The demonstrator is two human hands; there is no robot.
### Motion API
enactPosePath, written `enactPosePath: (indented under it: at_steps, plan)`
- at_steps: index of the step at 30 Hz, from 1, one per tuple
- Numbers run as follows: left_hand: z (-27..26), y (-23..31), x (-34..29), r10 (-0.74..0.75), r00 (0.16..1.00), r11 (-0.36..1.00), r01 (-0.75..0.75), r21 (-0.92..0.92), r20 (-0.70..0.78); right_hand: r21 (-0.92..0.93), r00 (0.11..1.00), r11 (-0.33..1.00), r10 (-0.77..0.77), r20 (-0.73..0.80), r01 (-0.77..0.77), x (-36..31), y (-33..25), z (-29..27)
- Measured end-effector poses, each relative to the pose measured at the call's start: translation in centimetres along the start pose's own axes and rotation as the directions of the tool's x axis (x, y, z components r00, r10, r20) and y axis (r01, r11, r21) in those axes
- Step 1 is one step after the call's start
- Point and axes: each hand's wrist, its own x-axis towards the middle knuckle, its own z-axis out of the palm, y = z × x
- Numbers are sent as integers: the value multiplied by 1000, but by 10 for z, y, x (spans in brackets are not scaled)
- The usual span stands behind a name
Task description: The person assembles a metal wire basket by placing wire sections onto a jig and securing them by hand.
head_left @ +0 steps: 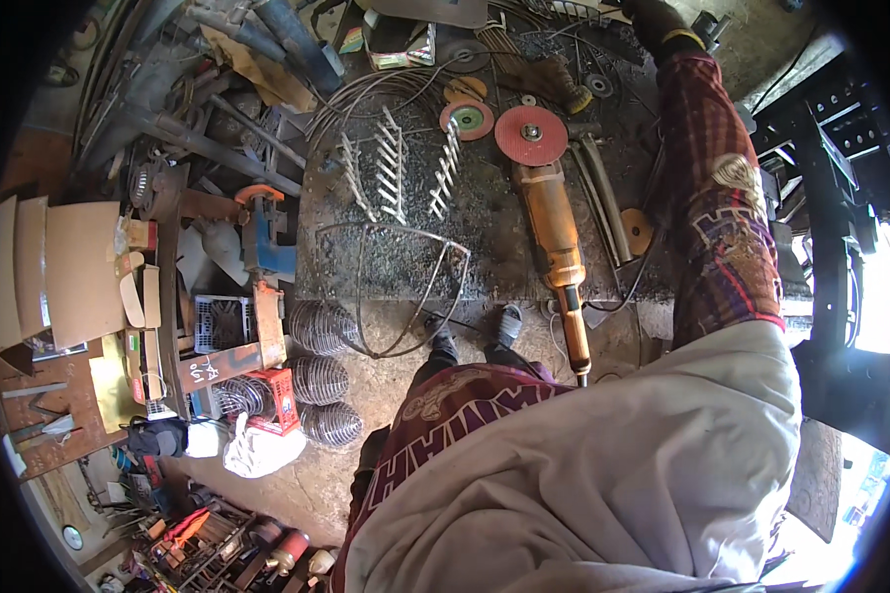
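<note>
My right arm, in a patterned maroon sleeve, stretches to the far edge of the dark workbench (435,272). There my right hand (653,20), with a yellow band at the wrist, is partly cut off by the top of the picture. Its fingers are too dark and cropped to read. My left hand is out of view. Nearer on the bench lies an orange angle grinder (552,222) with a red disc (530,136). Left of it stand three light metal pieces with slanted bars (390,168). A bent wire frame (430,287) overhangs the bench's front edge.
A green-centred disc (468,120), a brush (564,87) and metal tubes (603,198) lie around the grinder, with a cable running alongside. Wire coils (324,381) sit on the floor at left, near a blue vise (267,237). Black metal framing (841,198) stands at right.
</note>
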Motion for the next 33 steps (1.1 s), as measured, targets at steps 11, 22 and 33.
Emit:
enactPosePath:
  at_steps: [11, 22, 33]
  plan:
    - [-105, -32, 63, 220, 927, 966, -164, 198, -305, 330, 974, 920, -226, 7, 212, -104, -159, -184]
    - [-412, 205, 110, 364, 568, 635, -731, -250, -738, 811, 913, 583, -351, 209, 38, -290, -319, -98]
    - [-405, 193, 190, 529, 585, 776, -626, 71, -614, 615, 950, 787, -152, 274, -52, -349, -344, -8]
